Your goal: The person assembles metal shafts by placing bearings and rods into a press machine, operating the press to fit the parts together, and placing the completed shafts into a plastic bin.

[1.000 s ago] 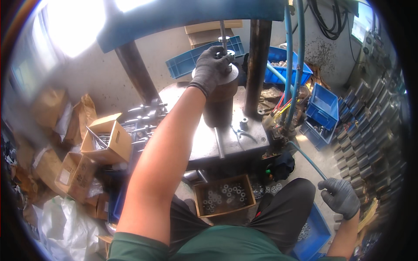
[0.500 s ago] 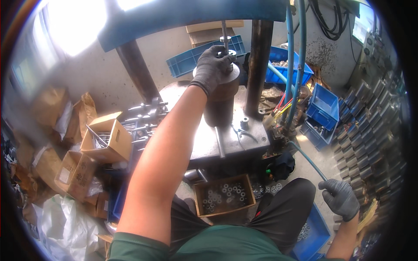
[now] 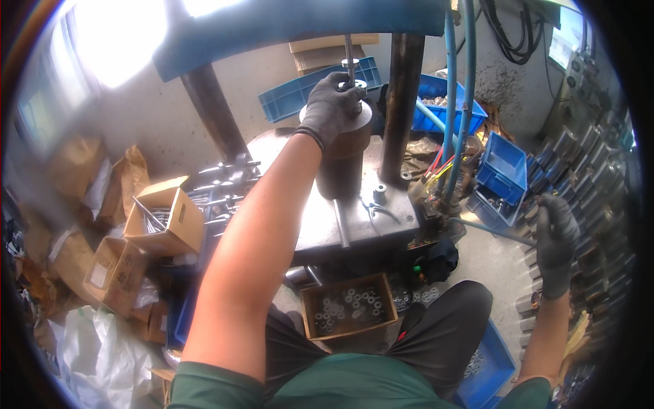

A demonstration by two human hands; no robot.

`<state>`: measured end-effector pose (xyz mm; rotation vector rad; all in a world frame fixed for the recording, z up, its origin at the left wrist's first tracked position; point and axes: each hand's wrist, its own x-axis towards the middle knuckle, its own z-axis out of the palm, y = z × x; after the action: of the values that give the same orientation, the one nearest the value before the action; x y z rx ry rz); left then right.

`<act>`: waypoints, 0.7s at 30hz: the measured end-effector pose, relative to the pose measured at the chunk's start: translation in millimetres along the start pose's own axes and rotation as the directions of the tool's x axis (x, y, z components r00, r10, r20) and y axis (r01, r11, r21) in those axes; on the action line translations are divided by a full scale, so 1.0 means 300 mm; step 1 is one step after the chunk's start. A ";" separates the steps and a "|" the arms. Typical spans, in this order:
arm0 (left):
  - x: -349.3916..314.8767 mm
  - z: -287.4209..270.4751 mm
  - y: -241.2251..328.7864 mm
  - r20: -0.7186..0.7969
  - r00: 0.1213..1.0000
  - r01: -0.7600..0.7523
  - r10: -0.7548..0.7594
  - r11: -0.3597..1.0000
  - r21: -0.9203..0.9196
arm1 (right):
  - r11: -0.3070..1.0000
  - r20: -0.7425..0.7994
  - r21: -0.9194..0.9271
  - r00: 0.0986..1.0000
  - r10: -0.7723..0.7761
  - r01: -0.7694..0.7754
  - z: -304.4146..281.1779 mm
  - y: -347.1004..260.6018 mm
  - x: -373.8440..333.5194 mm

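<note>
My left hand [image 3: 328,109], in a dark grey glove, reaches forward to the top of a thick metal cylinder [image 3: 340,167] on the press table. Its fingers close around a small round metal part [image 3: 354,87] on the cylinder's flat disc [image 3: 361,117]. Just above comes the thin press rod [image 3: 348,48] with a ring-shaped collar on it. Out to the right, my gloved right hand [image 3: 557,238] is closed at the end of a long blue lever [image 3: 494,232]; its fingers partly hide the lever's tip.
Pliers [image 3: 375,210] and a metal bar [image 3: 341,223] lie on the press table [image 3: 310,228]. Below is a box of rings [image 3: 392,300]. Steel posts [image 3: 403,109] and blue hoses [image 3: 468,88] flank the work. Stacked metal cylinders [image 3: 586,198] line the right; cardboard boxes [image 3: 184,225] stand left.
My right hand has moved up and outward to the right, and the lever's end has swung up with it. The left hand stays at the small metal part.
</note>
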<state>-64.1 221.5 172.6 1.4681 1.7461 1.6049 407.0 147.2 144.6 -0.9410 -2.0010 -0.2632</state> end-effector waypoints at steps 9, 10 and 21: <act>0.035 0.006 -0.057 0.109 0.993 0.065 -0.038 0.964 -0.257 | 0.956 -0.084 0.272 0.987 0.140 -0.112 0.179 0.136 0.323; 0.036 0.007 -0.058 0.110 0.993 0.060 -0.036 0.972 -0.225 | 0.957 -0.084 0.268 0.987 0.140 -0.113 0.175 0.131 0.341; -0.011 0.017 -0.095 -0.133 0.922 -0.325 0.364 0.914 0.244 | 0.991 0.076 -0.077 0.991 0.111 -0.105 0.162 0.085 0.360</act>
<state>-71.2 226.5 144.9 1.8806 1.8901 1.8091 359.5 245.4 197.5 -1.1187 -2.0163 -0.2429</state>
